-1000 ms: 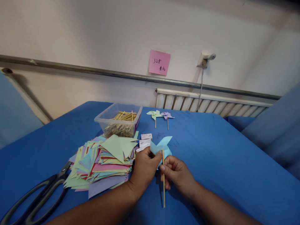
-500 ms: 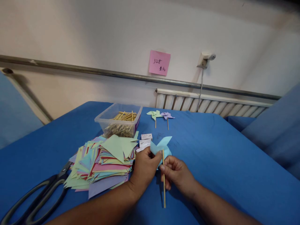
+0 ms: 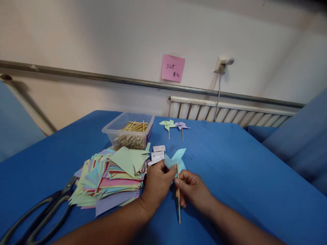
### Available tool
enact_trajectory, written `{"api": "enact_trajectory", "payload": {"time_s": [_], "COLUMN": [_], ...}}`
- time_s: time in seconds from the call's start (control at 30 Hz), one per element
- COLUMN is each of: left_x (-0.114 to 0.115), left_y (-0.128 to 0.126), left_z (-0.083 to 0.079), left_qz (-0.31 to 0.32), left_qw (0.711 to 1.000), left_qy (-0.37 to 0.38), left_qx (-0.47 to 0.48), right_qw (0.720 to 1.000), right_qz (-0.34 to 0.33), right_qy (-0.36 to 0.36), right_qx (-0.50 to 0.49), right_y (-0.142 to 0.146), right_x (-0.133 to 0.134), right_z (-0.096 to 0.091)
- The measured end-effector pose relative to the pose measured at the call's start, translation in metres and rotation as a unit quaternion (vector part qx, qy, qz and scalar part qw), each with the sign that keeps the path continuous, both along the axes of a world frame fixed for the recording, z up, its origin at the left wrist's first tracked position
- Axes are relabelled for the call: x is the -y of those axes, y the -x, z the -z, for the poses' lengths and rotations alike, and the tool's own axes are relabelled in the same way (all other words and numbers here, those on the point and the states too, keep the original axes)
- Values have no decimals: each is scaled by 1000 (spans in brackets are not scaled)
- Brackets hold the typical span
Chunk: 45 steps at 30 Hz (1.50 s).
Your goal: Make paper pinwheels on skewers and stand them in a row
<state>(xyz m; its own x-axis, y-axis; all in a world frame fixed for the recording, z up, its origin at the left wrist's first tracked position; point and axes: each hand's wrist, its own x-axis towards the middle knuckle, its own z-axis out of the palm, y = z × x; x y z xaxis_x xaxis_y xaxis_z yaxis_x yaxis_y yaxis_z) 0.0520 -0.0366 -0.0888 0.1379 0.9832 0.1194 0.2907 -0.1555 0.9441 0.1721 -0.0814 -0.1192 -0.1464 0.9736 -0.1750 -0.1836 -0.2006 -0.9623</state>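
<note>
My left hand [image 3: 158,180] is closed on a light blue paper pinwheel [image 3: 181,165], its thumb pressing near the middle, where the top of a thin wooden stick [image 3: 179,207] lies. Closed as well, my right hand [image 3: 190,189] pinches the stick just below the pinwheel, and the stick's lower end points toward me. Part of the blue paper is hidden behind my fingers. Left of my hands lies a pile of coloured paper pieces [image 3: 120,183], with a green cut sheet [image 3: 129,160] on top. Two small white boxes [image 3: 157,156] sit just beyond my left hand.
A clear plastic box [image 3: 107,131] of wooden sticks [image 3: 135,126] stands behind the paper pile. Large scissors [image 3: 55,200] lie at the left. Green [image 3: 167,124] and purple [image 3: 182,126] pinwheels on sticks lie at the blue table's [image 3: 230,163] far side, near a radiator [image 3: 230,110].
Both hands keep nearly the same hold. The blue pinwheel's upper blades have shifted slightly left, and the stick's lower end has risen a little. The whole view has moved slightly.
</note>
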Motion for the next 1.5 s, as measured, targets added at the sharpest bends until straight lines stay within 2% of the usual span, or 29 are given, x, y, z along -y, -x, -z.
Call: {"api": "enact_trajectory", "payload": {"time_s": [0.87, 1.0, 1.2, 1.5], "left_x": [5, 3, 3, 4], "left_y": [-3, -3, -3, -2], "left_z": [-7, -5, -3, -6], "left_qz": [6, 26, 65, 80], "left_qw": [1000, 996, 975, 961], "left_qy": [24, 55, 134, 170], "left_qx": [16, 60, 165, 204], "right_qw": [1000, 999, 997, 998], "right_qz": [11, 22, 60, 55], "right_qy": [-10, -9, -22, -22], "right_qx": [24, 31, 38, 26], "right_y": [2, 2, 4, 2], "right_x": [1, 1, 1, 1], "right_z": [-3, -2, 0, 1]}}
